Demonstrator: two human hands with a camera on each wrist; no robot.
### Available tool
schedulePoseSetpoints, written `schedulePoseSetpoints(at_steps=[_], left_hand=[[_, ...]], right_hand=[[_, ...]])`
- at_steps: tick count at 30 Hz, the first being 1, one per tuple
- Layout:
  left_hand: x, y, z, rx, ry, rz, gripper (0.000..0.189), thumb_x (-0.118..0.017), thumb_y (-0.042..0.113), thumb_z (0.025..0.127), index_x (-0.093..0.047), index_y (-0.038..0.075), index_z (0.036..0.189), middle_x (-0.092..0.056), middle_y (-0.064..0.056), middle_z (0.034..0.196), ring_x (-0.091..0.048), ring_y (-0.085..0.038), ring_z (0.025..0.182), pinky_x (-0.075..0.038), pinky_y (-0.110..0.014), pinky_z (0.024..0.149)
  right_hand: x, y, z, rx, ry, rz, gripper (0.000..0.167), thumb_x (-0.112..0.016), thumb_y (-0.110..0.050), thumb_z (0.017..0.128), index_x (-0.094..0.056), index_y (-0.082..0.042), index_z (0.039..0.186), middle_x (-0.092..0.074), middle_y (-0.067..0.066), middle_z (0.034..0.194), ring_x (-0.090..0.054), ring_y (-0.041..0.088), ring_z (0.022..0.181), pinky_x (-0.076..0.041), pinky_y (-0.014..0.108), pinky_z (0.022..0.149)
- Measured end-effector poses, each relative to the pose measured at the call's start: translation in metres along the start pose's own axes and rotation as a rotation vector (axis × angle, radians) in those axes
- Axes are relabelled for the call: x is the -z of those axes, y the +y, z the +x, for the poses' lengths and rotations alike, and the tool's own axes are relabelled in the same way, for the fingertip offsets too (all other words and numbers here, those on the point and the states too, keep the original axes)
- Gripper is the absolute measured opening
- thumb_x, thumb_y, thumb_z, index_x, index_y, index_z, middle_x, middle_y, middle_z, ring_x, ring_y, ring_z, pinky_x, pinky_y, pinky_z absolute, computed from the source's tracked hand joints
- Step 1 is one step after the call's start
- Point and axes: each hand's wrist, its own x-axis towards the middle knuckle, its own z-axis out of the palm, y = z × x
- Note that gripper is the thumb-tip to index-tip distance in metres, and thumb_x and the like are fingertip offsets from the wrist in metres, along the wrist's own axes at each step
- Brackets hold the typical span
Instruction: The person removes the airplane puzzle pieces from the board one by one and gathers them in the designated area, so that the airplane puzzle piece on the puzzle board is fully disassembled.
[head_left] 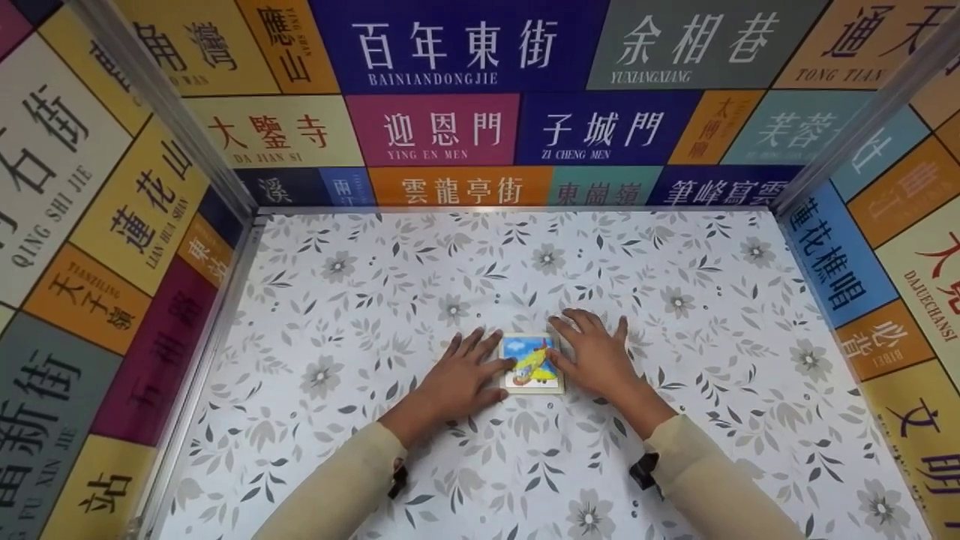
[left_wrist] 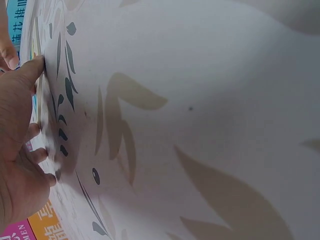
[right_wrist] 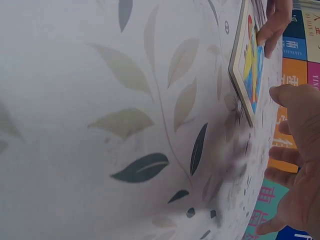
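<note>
A small square picture board (head_left: pixel 534 367) with a pale wooden rim lies flat on the table. It shows a yellow-and-red aeroplane on blue sky. My left hand (head_left: pixel 461 375) rests at its left side, fingers spread, with the index fingertip over the picture and the thumb by the lower left corner. On the other side is my right hand (head_left: pixel 600 352), fingers spread on the cloth and thumb overlapping the board's right edge. The right wrist view shows the board (right_wrist: pixel 246 65) side-on, with left fingers (right_wrist: pixel 276 22) on it and my right hand (right_wrist: pixel 302 145) beside it.
A white cloth (head_left: pixel 360 315) with grey flowers and leaves covers the table. Upright panels printed with coloured Chinese street signs (head_left: pixel 450 135) stand at the back and both sides. Dark wrist straps (head_left: pixel 645 471) sit at the beige sleeves (head_left: pixel 712 480).
</note>
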Motion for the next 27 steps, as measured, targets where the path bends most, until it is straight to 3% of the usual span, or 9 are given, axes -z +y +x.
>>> schedulePoseSetpoints(at_steps=[8,13,27], left_hand=[[-0.001,0.000,0.002,-0.023,0.031,-0.035,0.057,-0.055,0.054,0.113,-0.054,0.030,0.165,-0.024,-0.013,0.185,-0.019,-0.044,0.172,-0.021,-0.068,0.137],[-0.002,-0.002,0.001,-0.025,0.028,-0.040,0.057,-0.055,0.055,0.113,-0.055,0.029,0.164,-0.025,-0.013,0.185,-0.019,-0.045,0.172,-0.022,-0.070,0.136],[0.000,-0.002,0.000,-0.025,0.021,-0.051,0.059,-0.053,0.056,0.113,-0.054,0.029,0.166,-0.024,-0.013,0.185,-0.017,-0.046,0.172,-0.019,-0.070,0.137]], right_hand=[[-0.012,-0.007,0.008,0.080,0.040,0.012,0.045,-0.079,-0.042,0.103,-0.075,-0.017,0.141,-0.068,0.009,0.142,-0.062,0.036,0.136,-0.023,0.095,0.116],[-0.020,-0.014,0.013,0.116,0.031,0.041,0.036,-0.079,-0.040,0.104,-0.077,-0.021,0.134,-0.068,0.006,0.134,-0.059,0.035,0.127,-0.026,0.092,0.116],[-0.023,-0.036,0.022,0.106,-0.004,0.058,0.032,-0.081,-0.032,0.101,-0.079,-0.018,0.130,-0.063,0.005,0.124,-0.053,0.032,0.113,-0.039,0.073,0.104]])
